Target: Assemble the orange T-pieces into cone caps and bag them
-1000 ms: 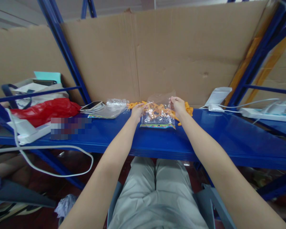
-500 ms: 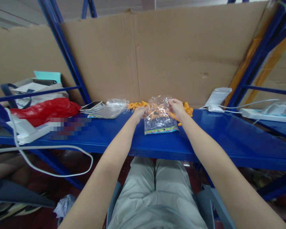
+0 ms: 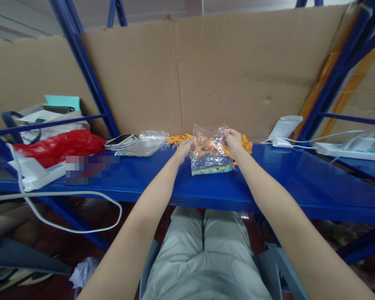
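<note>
A clear plastic bag (image 3: 208, 155) with a colourful strip along its bottom holds several small orange pieces. My left hand (image 3: 185, 147) pinches its upper left corner and my right hand (image 3: 233, 140) pinches its upper right corner. Between them the bag hangs upright, its bottom edge resting on the blue shelf (image 3: 162, 183). More loose orange pieces (image 3: 176, 138) lie on the shelf behind the bag, against the cardboard backing (image 3: 225, 71).
Left of the bag lie a pile of empty clear bags (image 3: 143, 143), a phone (image 3: 120, 138) on white cables, a red bag (image 3: 58, 146) and a white cable (image 3: 81, 196). To the right sit a white pouch (image 3: 284, 126) and a power strip (image 3: 350, 151).
The bag's top has been drawn together and the bag has tipped upright; both hands moved slightly closer together while keeping hold of its corners.
</note>
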Tool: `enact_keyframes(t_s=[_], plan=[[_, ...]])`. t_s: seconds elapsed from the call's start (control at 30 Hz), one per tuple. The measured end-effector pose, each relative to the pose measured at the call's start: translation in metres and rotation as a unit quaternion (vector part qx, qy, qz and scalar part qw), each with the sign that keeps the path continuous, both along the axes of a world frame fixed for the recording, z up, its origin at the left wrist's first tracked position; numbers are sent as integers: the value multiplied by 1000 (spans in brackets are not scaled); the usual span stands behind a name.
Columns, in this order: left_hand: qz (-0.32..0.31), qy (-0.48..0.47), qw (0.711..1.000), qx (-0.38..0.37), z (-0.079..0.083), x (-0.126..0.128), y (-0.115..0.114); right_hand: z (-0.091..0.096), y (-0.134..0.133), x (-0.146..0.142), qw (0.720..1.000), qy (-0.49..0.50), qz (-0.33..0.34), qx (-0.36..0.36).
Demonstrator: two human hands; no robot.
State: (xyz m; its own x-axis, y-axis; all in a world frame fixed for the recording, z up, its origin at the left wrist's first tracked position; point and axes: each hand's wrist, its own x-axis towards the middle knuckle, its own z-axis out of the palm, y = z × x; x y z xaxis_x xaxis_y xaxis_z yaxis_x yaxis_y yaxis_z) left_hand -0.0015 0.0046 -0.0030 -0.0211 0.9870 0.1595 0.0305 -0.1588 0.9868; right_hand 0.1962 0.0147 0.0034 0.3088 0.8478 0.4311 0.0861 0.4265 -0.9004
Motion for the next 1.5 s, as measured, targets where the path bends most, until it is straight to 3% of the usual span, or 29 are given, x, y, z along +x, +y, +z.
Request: enact_keyframes(t_s=[0.4, 0.57, 0.77, 0.93, 1.07, 1.37, 1.5], plan=[[24, 128, 977, 170, -7, -1, 8, 4, -3, -2, 998, 47, -29, -14], [19, 100, 984, 149, -10, -2, 11, 4, -2, -3, 997, 58, -39, -9], [-10, -53, 995, 79, -3, 1, 8, 3, 3, -1, 997, 66, -28, 10], [-53, -142, 989, -1, 5, 1, 4, 2, 2, 2, 998, 54, -32, 9], [-73, -164, 983, -24, 8, -1, 2, 1, 1, 3, 1000, 25, -15, -5], [59, -117, 991, 19, 6, 5, 0, 0, 1, 1, 999, 29, -24, -26], [46, -131, 990, -3, 5, 3, 2, -1, 1, 0, 999, 20, -30, -9]])
